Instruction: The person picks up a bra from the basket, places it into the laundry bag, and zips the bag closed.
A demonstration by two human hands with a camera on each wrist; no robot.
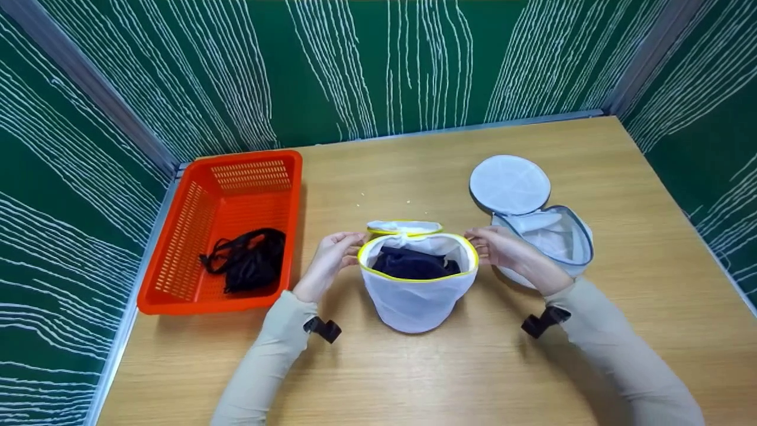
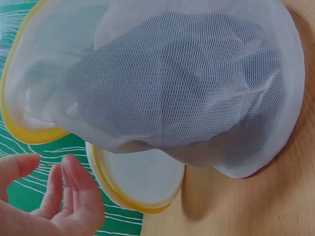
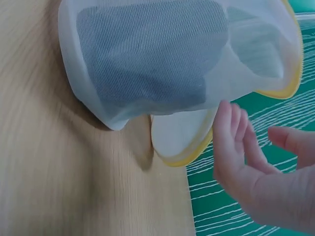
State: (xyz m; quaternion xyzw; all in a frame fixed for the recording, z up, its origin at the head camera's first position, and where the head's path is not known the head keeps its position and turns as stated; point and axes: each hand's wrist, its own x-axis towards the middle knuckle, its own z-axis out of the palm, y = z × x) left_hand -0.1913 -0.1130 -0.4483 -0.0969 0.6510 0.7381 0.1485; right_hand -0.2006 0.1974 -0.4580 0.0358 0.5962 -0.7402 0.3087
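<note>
A white mesh laundry bag [image 1: 408, 305] with a yellow-trimmed rim stands upright on the table. Its round lid [image 1: 408, 227] is folded back behind the opening. Dark navy cloth [image 1: 414, 263] lies inside and shows through the mesh in both wrist views. At the bag's left side is my left hand [image 1: 331, 257], its fingers loosely bent and apart from the mesh in the left wrist view [image 2: 64, 196]. On the other side my right hand [image 1: 502, 251] has its fingertips by the mesh, thumb spread away; whether they touch is unclear. Neither hand grips anything.
An orange plastic basket [image 1: 295, 225] stands at the left, with a black strapped cloth item [image 1: 254, 266] inside. Behind my right hand sits a second mesh bag [image 1: 556, 236] with grey trim, its round lid [image 1: 510, 184] flipped back. Green panels [image 1: 378, 71] border the table.
</note>
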